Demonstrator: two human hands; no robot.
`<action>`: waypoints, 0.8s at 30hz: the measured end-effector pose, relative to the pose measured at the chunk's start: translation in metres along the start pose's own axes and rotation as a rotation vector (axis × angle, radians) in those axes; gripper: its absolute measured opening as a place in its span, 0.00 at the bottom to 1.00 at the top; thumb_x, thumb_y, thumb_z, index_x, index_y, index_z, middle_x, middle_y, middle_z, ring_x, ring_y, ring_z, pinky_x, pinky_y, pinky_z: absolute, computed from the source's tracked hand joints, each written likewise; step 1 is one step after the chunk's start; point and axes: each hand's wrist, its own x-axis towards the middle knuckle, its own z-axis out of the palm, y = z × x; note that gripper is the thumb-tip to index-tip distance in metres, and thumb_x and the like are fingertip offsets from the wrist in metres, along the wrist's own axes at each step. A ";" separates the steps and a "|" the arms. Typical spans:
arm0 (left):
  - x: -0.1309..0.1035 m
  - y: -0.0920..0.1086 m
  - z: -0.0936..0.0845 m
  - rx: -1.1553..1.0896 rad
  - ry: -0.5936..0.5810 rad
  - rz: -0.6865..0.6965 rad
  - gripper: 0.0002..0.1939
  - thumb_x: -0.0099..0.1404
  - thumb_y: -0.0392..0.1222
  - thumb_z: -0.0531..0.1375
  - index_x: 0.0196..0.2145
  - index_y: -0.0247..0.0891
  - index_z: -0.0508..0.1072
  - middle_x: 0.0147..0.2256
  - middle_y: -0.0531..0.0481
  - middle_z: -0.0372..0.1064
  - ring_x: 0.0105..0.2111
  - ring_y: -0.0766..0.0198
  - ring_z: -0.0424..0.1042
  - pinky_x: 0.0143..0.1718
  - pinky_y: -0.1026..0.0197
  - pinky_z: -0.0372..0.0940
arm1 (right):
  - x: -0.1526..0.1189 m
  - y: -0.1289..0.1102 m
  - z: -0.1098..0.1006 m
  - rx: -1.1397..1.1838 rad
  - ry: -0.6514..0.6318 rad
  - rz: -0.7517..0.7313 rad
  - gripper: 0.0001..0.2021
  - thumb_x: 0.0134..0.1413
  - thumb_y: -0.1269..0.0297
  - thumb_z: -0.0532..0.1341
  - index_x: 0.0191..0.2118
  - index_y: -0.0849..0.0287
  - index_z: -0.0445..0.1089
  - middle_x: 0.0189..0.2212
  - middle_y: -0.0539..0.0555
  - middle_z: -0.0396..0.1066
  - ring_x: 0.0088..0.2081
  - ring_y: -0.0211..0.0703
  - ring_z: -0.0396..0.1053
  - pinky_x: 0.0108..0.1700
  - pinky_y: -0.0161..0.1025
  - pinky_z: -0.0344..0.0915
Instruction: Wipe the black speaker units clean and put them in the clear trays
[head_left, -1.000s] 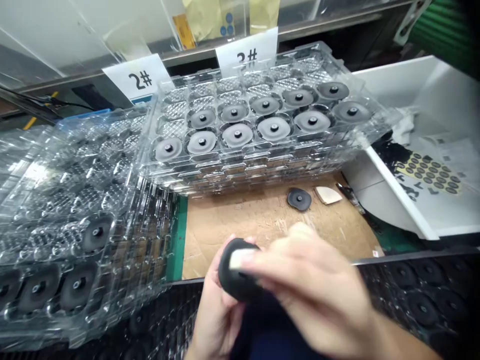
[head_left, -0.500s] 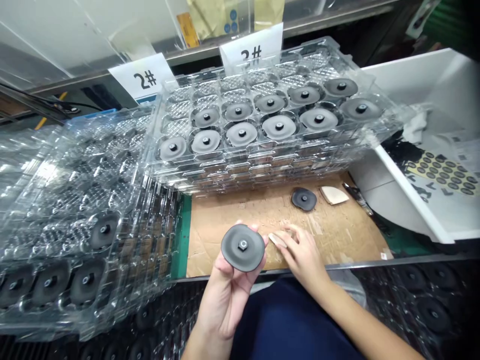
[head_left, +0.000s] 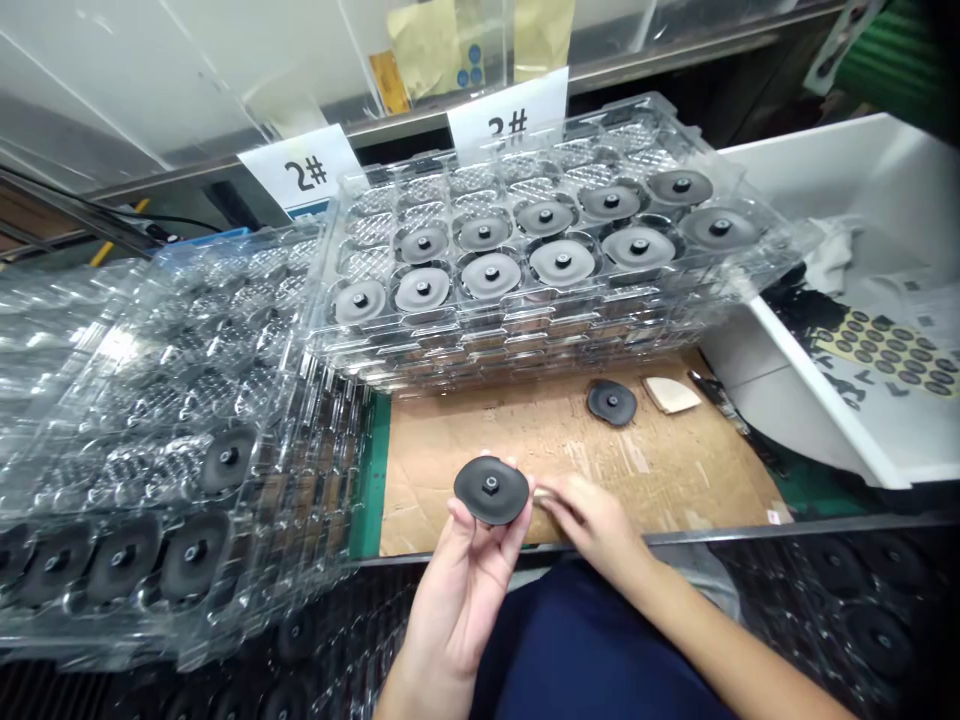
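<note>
My left hand (head_left: 466,595) is closed on the edge of a black rounded disc (head_left: 510,492) with a small metal nut on a raised stub at its centre. The disc is tilted, its nut side facing up toward me. Just to its right, my right hand (head_left: 596,520) pinches a small beige piece (head_left: 543,494), mostly covered by the fingers and close to the disc's rim. Another black disc (head_left: 600,408) lies on the cardboard (head_left: 450,440) beyond my hands, beside a beige folded pad (head_left: 673,394).
Stacked clear plastic trays (head_left: 420,345) holding black discs stand behind the cardboard. More clear trays (head_left: 285,480) rise at the left. At the right is a white bin (head_left: 817,390) with a yellow sticker sheet (head_left: 889,350). A dark slim tool (head_left: 716,400) lies beside the bin. A green sleeve (head_left: 900,65) shows top right.
The disc in my left hand has tipped to a flatter angle. My right hand has drawn its fingers in around the beige piece, closer to the disc. The view has shifted slightly.
</note>
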 end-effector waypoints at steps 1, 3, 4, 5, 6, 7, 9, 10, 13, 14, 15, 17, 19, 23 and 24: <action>0.000 0.000 -0.001 -0.010 -0.011 -0.006 0.15 0.63 0.40 0.53 0.44 0.34 0.73 0.44 0.38 0.73 0.52 0.47 0.64 0.50 0.52 0.64 | 0.000 -0.003 -0.002 0.027 -0.015 -0.007 0.10 0.58 0.65 0.55 0.42 0.56 0.71 0.33 0.54 0.73 0.35 0.44 0.71 0.38 0.39 0.69; 0.000 0.000 -0.002 -0.015 -0.032 -0.010 0.15 0.61 0.41 0.55 0.45 0.36 0.73 0.44 0.40 0.73 0.51 0.47 0.65 0.50 0.52 0.64 | 0.007 -0.014 -0.011 0.077 -0.010 0.003 0.09 0.58 0.65 0.55 0.40 0.57 0.72 0.33 0.53 0.74 0.35 0.43 0.72 0.37 0.38 0.69; 0.000 0.000 -0.001 -0.008 -0.038 -0.011 0.16 0.60 0.41 0.56 0.45 0.37 0.73 0.44 0.41 0.73 0.51 0.47 0.65 0.51 0.52 0.64 | 0.012 -0.023 -0.019 0.101 0.005 0.015 0.09 0.58 0.65 0.55 0.40 0.57 0.71 0.34 0.53 0.74 0.36 0.42 0.72 0.37 0.37 0.69; 0.000 -0.001 -0.001 0.004 -0.045 -0.004 0.16 0.59 0.42 0.58 0.45 0.38 0.73 0.44 0.42 0.73 0.51 0.48 0.66 0.51 0.53 0.64 | 0.018 -0.034 -0.028 0.124 0.027 0.026 0.09 0.58 0.65 0.55 0.41 0.57 0.70 0.36 0.53 0.74 0.37 0.41 0.72 0.38 0.36 0.69; -0.001 -0.002 0.000 0.024 -0.054 0.017 0.17 0.57 0.42 0.59 0.45 0.39 0.73 0.44 0.43 0.73 0.50 0.50 0.67 0.51 0.54 0.63 | 0.024 -0.049 -0.037 0.151 0.049 0.029 0.09 0.58 0.64 0.55 0.43 0.56 0.69 0.38 0.52 0.73 0.39 0.40 0.71 0.39 0.35 0.68; -0.001 -0.004 0.001 0.053 -0.070 0.044 0.18 0.56 0.42 0.60 0.46 0.40 0.72 0.44 0.44 0.73 0.49 0.51 0.68 0.51 0.54 0.63 | 0.030 -0.064 -0.046 0.175 0.065 0.022 0.10 0.59 0.64 0.55 0.45 0.55 0.67 0.40 0.51 0.73 0.41 0.39 0.70 0.41 0.34 0.68; -0.003 -0.006 0.003 0.110 -0.095 0.093 0.20 0.57 0.41 0.60 0.49 0.43 0.69 0.43 0.46 0.74 0.48 0.55 0.69 0.51 0.55 0.63 | 0.037 -0.097 -0.061 0.259 0.095 -0.070 0.11 0.59 0.66 0.55 0.47 0.55 0.66 0.41 0.51 0.71 0.41 0.38 0.69 0.43 0.33 0.66; -0.004 -0.006 0.004 0.137 -0.100 0.110 0.21 0.58 0.40 0.60 0.50 0.45 0.68 0.43 0.47 0.73 0.47 0.57 0.69 0.51 0.55 0.63 | 0.039 -0.111 -0.066 0.274 0.077 -0.153 0.11 0.59 0.68 0.54 0.47 0.58 0.66 0.40 0.52 0.71 0.41 0.38 0.69 0.45 0.34 0.65; -0.009 -0.005 0.004 0.197 -0.097 0.135 0.23 0.56 0.36 0.62 0.50 0.48 0.67 0.46 0.48 0.72 0.47 0.58 0.69 0.50 0.58 0.64 | 0.043 -0.138 -0.072 0.254 -0.118 -0.263 0.10 0.57 0.74 0.55 0.42 0.60 0.69 0.35 0.51 0.71 0.37 0.36 0.68 0.42 0.31 0.64; -0.010 -0.005 0.003 0.206 -0.096 0.156 0.24 0.54 0.36 0.63 0.50 0.48 0.68 0.46 0.49 0.72 0.47 0.58 0.70 0.49 0.60 0.64 | 0.045 -0.142 -0.072 0.228 -0.193 -0.260 0.09 0.56 0.75 0.55 0.39 0.60 0.70 0.33 0.49 0.71 0.36 0.35 0.68 0.40 0.30 0.64; -0.012 -0.004 0.003 0.215 -0.098 0.177 0.25 0.53 0.36 0.64 0.49 0.49 0.68 0.45 0.50 0.72 0.46 0.58 0.70 0.47 0.61 0.65 | 0.047 -0.144 -0.071 0.207 -0.236 -0.253 0.08 0.55 0.75 0.56 0.38 0.59 0.70 0.32 0.48 0.71 0.34 0.34 0.68 0.38 0.29 0.64; -0.014 -0.003 0.003 0.216 -0.088 0.205 0.23 0.53 0.39 0.64 0.48 0.48 0.70 0.43 0.51 0.73 0.44 0.60 0.71 0.43 0.66 0.67 | 0.050 -0.145 -0.068 0.197 -0.152 -0.280 0.08 0.57 0.73 0.55 0.40 0.60 0.70 0.32 0.49 0.71 0.34 0.34 0.68 0.39 0.30 0.63; -0.016 -0.001 0.003 0.216 -0.072 0.185 0.21 0.54 0.42 0.64 0.47 0.48 0.70 0.43 0.51 0.73 0.45 0.61 0.71 0.41 0.69 0.67 | 0.048 -0.144 -0.064 0.237 -0.006 -0.332 0.11 0.59 0.71 0.53 0.45 0.63 0.68 0.36 0.53 0.71 0.37 0.37 0.67 0.42 0.33 0.64; -0.017 0.002 0.003 0.259 -0.037 0.151 0.28 0.48 0.41 0.67 0.48 0.49 0.69 0.46 0.51 0.72 0.45 0.60 0.71 0.44 0.65 0.67 | 0.042 -0.143 -0.065 0.333 -0.174 -0.277 0.10 0.58 0.74 0.54 0.42 0.61 0.69 0.36 0.51 0.71 0.38 0.34 0.68 0.42 0.29 0.64; -0.016 0.001 0.004 0.279 -0.032 0.169 0.28 0.48 0.40 0.67 0.48 0.49 0.69 0.45 0.51 0.73 0.43 0.59 0.72 0.44 0.64 0.67 | 0.042 -0.143 -0.066 0.321 -0.211 -0.240 0.09 0.57 0.75 0.54 0.41 0.59 0.69 0.36 0.50 0.71 0.37 0.33 0.68 0.41 0.28 0.63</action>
